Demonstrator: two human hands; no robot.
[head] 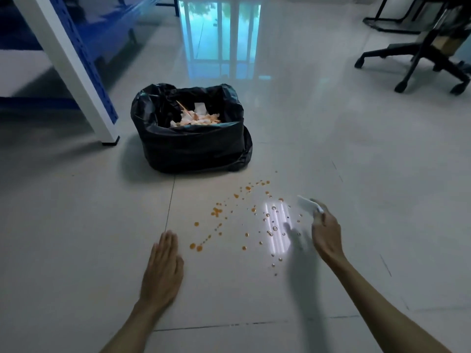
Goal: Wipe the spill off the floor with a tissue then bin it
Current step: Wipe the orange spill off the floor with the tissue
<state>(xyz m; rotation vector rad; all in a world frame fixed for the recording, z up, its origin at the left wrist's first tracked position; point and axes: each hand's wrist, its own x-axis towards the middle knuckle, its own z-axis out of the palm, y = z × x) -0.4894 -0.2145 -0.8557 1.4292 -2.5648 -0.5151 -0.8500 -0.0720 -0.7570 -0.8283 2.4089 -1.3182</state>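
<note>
orange spill (237, 215) = scattered drops on pale tile floor (331, 154), centre frame. left hand (163, 268) at 7 o'clock of it, flat w/ fingers together, palm down, holding nothing; can't tell if it touches floor. right hand (327, 233) at 3 o'clock, fingers pinched on white tissue (307, 205), just beside drops. bin (191, 146) w/ black bag at 11 o'clock, stained tissues inside. office chair (420, 54) at 2 o'clock, well apart.

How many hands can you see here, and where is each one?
2. The left hand is spread open, palm down on the floor, left of the orange spill. The right hand hovers at the spill's right edge, pinching a white tissue.
</note>
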